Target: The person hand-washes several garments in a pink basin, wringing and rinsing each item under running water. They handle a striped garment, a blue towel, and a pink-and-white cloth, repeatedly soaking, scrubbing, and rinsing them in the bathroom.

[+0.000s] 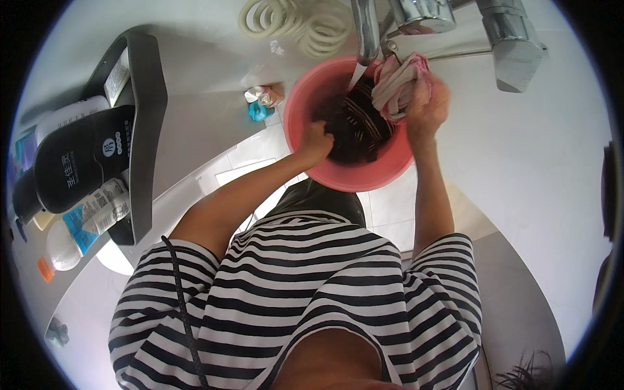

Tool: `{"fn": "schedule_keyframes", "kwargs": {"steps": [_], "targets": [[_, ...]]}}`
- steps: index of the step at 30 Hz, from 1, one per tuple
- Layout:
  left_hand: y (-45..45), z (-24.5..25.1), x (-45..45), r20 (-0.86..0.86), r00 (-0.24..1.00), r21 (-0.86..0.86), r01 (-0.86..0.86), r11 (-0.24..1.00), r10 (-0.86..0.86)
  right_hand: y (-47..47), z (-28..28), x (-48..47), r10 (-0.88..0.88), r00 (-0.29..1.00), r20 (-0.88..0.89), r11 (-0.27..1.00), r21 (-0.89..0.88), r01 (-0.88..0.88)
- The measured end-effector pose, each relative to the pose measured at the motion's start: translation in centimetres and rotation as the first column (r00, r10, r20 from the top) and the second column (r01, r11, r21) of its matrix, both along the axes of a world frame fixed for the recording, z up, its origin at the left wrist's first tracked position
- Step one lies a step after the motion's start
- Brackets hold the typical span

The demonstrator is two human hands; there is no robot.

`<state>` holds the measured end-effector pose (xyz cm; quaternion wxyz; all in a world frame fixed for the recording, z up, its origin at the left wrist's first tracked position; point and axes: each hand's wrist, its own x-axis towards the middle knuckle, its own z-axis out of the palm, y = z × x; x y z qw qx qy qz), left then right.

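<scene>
A pink plastic basin (348, 183) stands before me, with a dark garment (368, 114) bearing thin light stripes lying in it. Water runs from the metal spout (365, 41) of a tap into the basin. My right hand (429, 100) is closed around a bunched white-and-pink cloth (397, 90), held above the basin's right rim. Inside the left side of the basin, my left hand (316, 142) is curled against the dark contents. Its fingertips are hidden, so whether it grips the fabric is unclear.
A grey wall shelf (148, 131) at left carries several bottles, including a black pump bottle (83, 158). Pale rings (292, 22) hang beyond the basin. Small containers (261, 105) stand left of it. More chrome tap fittings (512, 48) project at upper right.
</scene>
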<state>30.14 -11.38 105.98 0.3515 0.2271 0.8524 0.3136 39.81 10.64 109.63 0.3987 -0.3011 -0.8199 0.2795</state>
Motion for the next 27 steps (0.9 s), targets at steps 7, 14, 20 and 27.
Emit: {"fn": "schedule_keyframes", "kwargs": {"steps": [7, 14, 20, 27], "targets": [[-3.0, 2.4, -2.5, -0.226, 0.966, 0.024, -0.123, 0.992, 0.125, -10.7, -8.8, -4.6, 0.439, 0.696, 0.569, 0.843, 0.007, -0.537], [-3.9, 4.9, -2.2, -0.32, 0.929, 0.256, -0.103, 0.961, 0.184, -9.7, -19.0, -13.3, 0.545, 0.533, 0.647, 0.828, -0.316, -0.463], [-5.7, 5.6, -2.9, -0.214, 0.951, 0.204, -0.18, 0.962, 0.223, -14.3, -23.1, -8.6, 0.222, 0.932, 0.287, 0.901, -0.427, -0.083], [-7.3, 2.1, -3.3, -0.544, 0.818, 0.157, -0.121, 0.98, 0.188, -10.2, -17.6, -2.7, 0.607, 0.732, 0.31, 0.435, -0.9, 0.021]]}}
